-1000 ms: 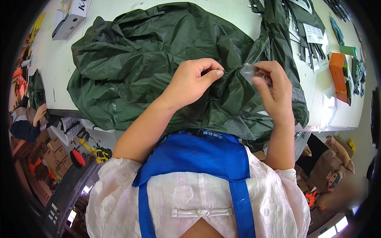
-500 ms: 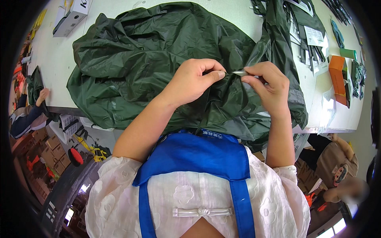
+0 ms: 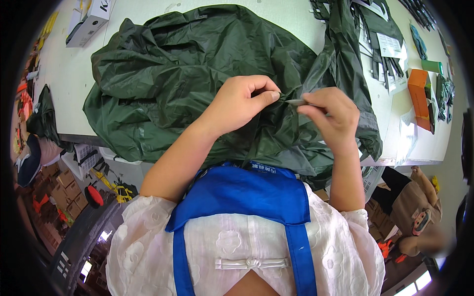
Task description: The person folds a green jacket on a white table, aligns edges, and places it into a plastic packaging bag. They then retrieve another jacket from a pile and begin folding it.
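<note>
Since the earlier frame, the right hand has come a little lower, toward the body, and its slim pointed tool came down with it; the left hand is almost in the same place. The dark green fabric lies in a big, loose heap on the pale desk, reaching over its near edge. The left grip has thumb and forefinger pressed together, pinching a small bit of this fabric; the right grip pinches the tool, whose tip points to the left fingertips and is just beside them. I judge the fabric light, thin and quite soft, with a smooth, shiny face which may slide between fingers. It should not break, but a sharp point could make a hole in it. It seems best to hold it by a gathered fold, close to the tip, as a flat, single layer would probably slip away.
</note>
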The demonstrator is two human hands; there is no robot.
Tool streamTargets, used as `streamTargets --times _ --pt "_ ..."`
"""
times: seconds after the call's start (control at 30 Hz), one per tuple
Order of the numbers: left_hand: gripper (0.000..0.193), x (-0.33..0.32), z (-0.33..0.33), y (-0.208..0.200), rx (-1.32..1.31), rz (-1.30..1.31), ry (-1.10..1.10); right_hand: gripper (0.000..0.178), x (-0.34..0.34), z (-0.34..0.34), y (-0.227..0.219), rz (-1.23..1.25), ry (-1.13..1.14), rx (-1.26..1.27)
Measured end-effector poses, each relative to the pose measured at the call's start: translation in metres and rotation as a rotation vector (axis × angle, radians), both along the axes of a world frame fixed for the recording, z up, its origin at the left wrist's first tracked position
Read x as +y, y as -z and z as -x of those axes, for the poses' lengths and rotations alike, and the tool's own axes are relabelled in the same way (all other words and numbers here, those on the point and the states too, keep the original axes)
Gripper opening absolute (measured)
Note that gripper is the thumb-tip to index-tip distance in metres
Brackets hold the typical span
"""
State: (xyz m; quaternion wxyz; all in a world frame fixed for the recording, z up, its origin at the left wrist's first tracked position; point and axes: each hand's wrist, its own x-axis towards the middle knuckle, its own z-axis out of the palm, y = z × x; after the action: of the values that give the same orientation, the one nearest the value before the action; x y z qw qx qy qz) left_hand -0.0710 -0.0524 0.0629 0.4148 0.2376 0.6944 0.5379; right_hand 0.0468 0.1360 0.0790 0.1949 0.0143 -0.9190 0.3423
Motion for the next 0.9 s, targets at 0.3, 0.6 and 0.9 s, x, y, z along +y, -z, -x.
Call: streamTargets --times 0.3,0.6,0.9 --pt "0.018 0.005 -0.012 0.005 0.2 -0.048 -0.065 0.026 0.013 -0.004 0.015 0.379 0.158 -0.236" --pt "0.018 0.007 -0.019 0.003 0.599 -0.022 -0.058 0.025 0.018 0.009 -0.004 0.32 0.029 -0.365" --pt "0.019 0.007 -0.02 0.002 0.66 -0.004 -0.037 0.018 0.015 0.006 -0.001 0.387 0.116 -0.362"
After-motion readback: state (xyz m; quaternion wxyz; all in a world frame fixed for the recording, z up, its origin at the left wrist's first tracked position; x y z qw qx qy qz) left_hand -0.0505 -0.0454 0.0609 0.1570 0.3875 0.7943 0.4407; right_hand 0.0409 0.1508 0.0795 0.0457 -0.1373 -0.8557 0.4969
